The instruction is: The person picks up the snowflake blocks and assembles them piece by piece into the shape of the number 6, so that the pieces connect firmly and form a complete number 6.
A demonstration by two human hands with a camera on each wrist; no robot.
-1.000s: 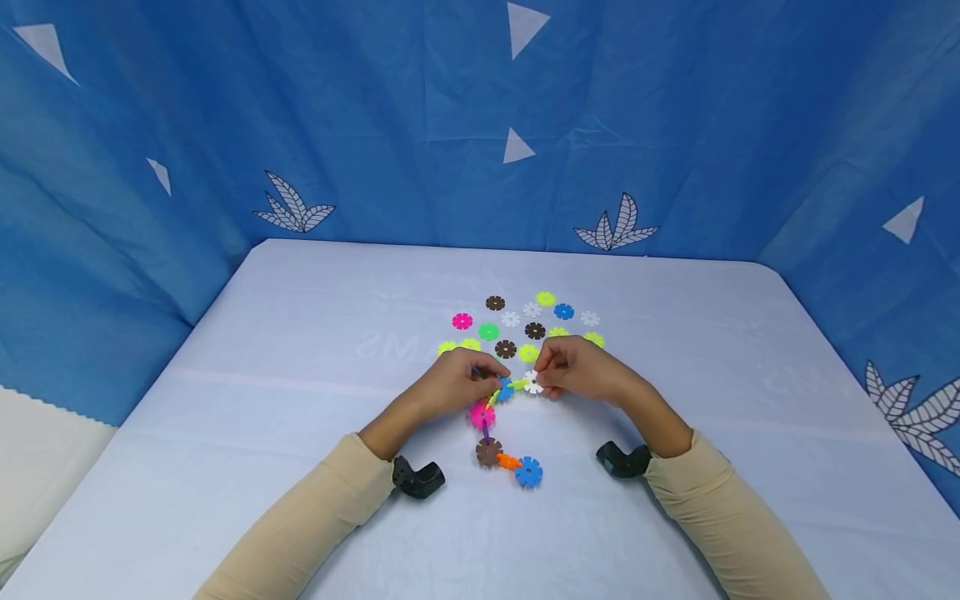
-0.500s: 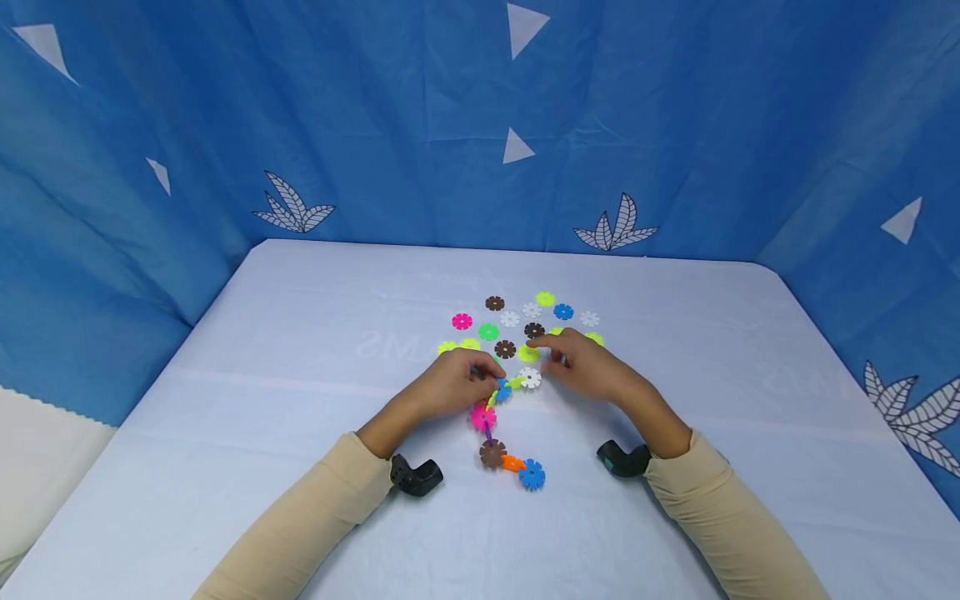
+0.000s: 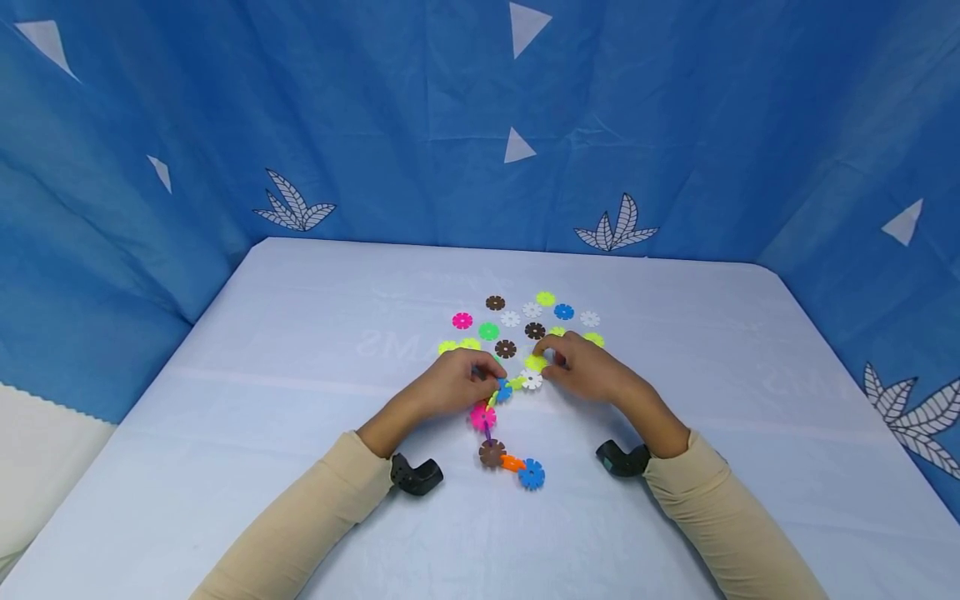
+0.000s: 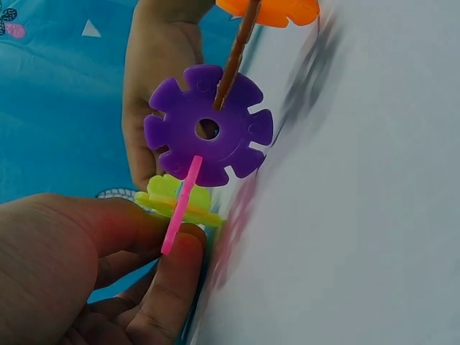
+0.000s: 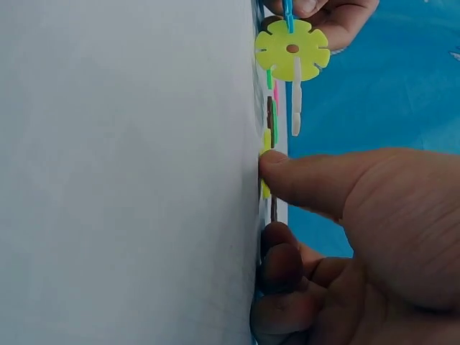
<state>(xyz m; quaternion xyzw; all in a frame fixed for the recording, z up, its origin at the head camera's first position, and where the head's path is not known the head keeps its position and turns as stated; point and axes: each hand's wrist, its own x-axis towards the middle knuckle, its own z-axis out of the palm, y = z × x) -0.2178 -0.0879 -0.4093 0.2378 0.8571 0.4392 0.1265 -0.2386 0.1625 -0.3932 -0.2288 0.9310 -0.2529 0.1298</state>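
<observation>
My left hand (image 3: 459, 382) pinches a chain of slotted plastic snowflake discs by its upper part, beside a blue disc (image 3: 503, 391). Below the fingers hang a pink disc (image 3: 483, 417), an edge-on purple disc (image 4: 244, 147), a brown disc (image 3: 492, 453), an orange disc (image 3: 513, 463) and a blue end disc (image 3: 532, 474). At the other end, a yellow disc (image 3: 517, 382) carries a white disc (image 3: 531, 380). My right hand (image 3: 588, 367) has thumb and index finger bent at a loose yellow snowflake disc (image 3: 536, 363), just beyond the white one.
Loose discs lie spread beyond the hands, among them a pink one (image 3: 462, 321), a green one (image 3: 489, 332), a brown one (image 3: 506, 349) and a blue one (image 3: 564, 312). Black wrist devices (image 3: 417, 476) sit at both sleeves. A blue curtain (image 3: 420, 125) hangs behind the white table (image 3: 300, 333).
My right hand has let go of the white disc and reached the loose yellow disc, which has shifted slightly nearer. The left hand has stayed almost still, holding the chain.
</observation>
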